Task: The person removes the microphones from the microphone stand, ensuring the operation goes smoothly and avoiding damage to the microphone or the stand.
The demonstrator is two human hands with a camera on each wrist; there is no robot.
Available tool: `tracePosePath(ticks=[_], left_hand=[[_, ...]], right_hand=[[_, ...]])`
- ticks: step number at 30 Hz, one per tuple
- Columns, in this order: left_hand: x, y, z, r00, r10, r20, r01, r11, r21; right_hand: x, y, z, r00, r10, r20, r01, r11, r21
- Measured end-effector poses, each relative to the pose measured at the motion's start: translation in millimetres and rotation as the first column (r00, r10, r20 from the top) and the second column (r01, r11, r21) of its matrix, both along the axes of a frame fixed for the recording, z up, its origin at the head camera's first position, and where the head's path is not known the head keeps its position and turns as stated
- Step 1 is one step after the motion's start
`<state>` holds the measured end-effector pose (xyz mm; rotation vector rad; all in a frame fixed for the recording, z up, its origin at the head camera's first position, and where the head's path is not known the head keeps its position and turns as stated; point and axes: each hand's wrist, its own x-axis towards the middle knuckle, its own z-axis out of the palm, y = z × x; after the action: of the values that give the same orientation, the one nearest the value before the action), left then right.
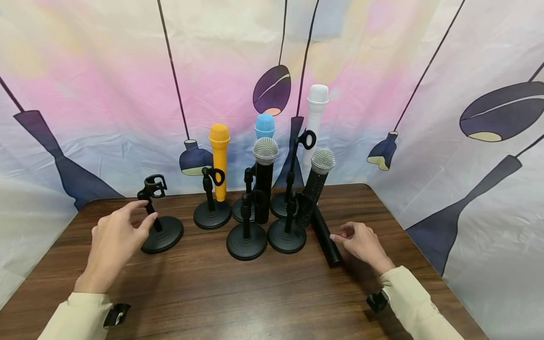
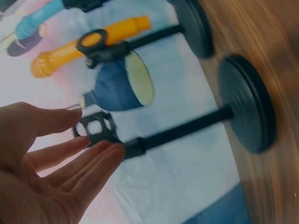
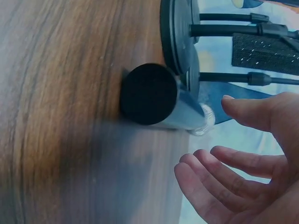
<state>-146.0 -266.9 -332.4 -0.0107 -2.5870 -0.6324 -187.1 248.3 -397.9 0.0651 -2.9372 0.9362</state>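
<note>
My left hand is held beside a black microphone stand at the table's left, thumb and fingers parted. In the left wrist view its fingertips overlap the stand's clip; whether they touch it I cannot tell. On the right, my right hand hovers with loosely bent fingers beside a black microphone lying on the table. The right wrist view shows that microphone's round end and silver mesh head, with a gap between it and the fingers.
Several round-based stands cluster mid-table. Among them rise a yellow microphone, a blue one, a white one, a black one and a sparkly black one. A printed cloth hangs behind the wooden table.
</note>
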Motion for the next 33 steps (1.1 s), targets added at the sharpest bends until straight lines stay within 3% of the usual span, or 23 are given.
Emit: tracePosePath(ticks=[5,11,15,22,28,33], left_hand=[[-2.0,14.7,8.0,0.993,-0.105,0.063,0.103,0.994,0.038],[-12.7,31.1,11.6,0.952,-0.270,0.142,0.250,0.957,0.144],[-23.0,41.0,9.6,0.931,-0.326,0.164,0.293,0.936,0.196],[-45.8,51.5,2.2,0.905,-0.360,0.227,0.286,0.909,0.302],[-67.4,58.6,-4.4,0.910,-0.326,0.256,0.235,0.915,0.327],[-83.2,61.4,-9.7,0.920,-0.303,0.248,0.183,0.893,0.411]], right_hand=[[6.1,-4.7,8.1,1.000,0.024,-0.014,-0.024,1.000,-0.015],[14.4,-13.7,13.8,0.999,0.051,-0.014,-0.052,0.998,-0.043],[19.3,-21.2,14.9,0.997,0.073,-0.027,-0.074,0.995,-0.063],[28.4,-39.3,16.8,0.991,0.135,-0.024,-0.137,0.983,-0.122],[35.0,-55.1,15.8,0.974,0.226,-0.035,-0.228,0.960,-0.164],[38.1,-67.6,12.3,0.955,0.292,-0.051,-0.297,0.936,-0.189]])
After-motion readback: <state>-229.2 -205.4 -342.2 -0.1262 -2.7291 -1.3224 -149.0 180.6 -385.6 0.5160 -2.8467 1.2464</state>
